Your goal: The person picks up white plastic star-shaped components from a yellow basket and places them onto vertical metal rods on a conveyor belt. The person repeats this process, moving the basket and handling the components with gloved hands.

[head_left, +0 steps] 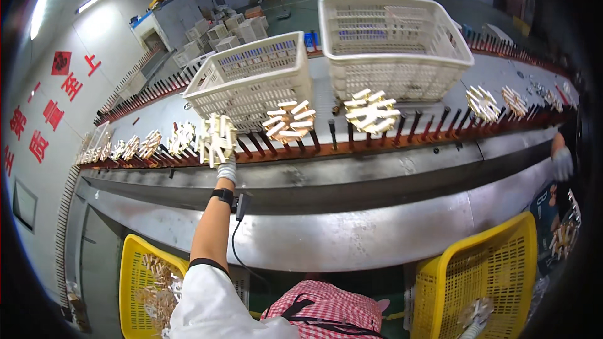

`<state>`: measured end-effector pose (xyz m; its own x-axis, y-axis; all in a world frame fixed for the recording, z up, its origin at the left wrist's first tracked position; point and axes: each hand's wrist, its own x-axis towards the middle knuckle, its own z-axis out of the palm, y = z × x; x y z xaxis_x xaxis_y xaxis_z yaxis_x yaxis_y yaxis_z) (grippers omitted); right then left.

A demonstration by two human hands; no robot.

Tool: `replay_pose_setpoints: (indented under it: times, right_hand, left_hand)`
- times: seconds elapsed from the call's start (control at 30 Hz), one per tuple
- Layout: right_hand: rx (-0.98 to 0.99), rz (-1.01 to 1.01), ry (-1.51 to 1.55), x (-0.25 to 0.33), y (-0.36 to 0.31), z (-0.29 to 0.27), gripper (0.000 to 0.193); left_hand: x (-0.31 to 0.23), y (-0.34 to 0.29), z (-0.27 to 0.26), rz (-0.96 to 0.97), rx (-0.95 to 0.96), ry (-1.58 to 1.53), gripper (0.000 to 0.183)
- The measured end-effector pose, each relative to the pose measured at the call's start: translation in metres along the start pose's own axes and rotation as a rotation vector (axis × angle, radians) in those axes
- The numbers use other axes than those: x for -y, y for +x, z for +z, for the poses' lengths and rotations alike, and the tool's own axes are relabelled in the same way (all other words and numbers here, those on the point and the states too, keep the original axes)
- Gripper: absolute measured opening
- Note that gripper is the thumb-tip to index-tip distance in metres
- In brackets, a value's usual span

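My left arm reaches forward to the rack edge. My gloved left hand (227, 169) is closed at a round cluster of pale, brass-toned rods (217, 140), its fingers mostly hidden by it. A similar cluster (289, 122) stands to the right, with another cluster (372, 112) beyond it. More clusters (151, 144) line up on the left. Low at the right, my gloved right hand (475, 328) is inside a yellow basket (534, 245), by a blurred, whitish spoked piece (478, 311). Its fingers cannot be made out.
A row of dark-tipped red posts (411, 127) runs along the bench. Behind it stand a smaller white crate (251, 91) and a bigger one (399, 56). A metal ledge (352, 232) lies before me. Loose pieces fill the left yellow basket (129, 276). Another person's gloved hand (562, 164) is at right.
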<state>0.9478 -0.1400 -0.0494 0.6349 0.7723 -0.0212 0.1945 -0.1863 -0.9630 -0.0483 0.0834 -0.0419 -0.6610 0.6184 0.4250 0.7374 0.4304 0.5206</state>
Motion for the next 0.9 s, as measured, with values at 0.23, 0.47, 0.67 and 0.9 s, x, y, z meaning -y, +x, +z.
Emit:
replay_pose_setpoints:
  times: [0.23,0.47,0.67,0.9]
  right_hand:
    - [0.047,-0.067,0.276,0.07,-0.009,0.063,0.053]
    - [0.313,-0.087,0.569,0.118,-0.018,0.171,0.056]
    - [0.563,-1.03,-0.367,0.239,-0.079,0.223,0.023]
    - [0.62,-1.784,-0.343,0.272,-0.083,0.282,0.032]
  left_hand:
    - [-0.098,-0.039,0.088,0.341,-0.005,0.296,0.04]
    - [-0.112,-0.07,0.057,0.153,0.193,0.053,0.038]
    - [-0.233,-0.233,-0.019,-0.214,0.84,-1.087,0.068]
    - [-0.376,-0.253,-0.107,-0.39,1.538,-1.39,0.086]
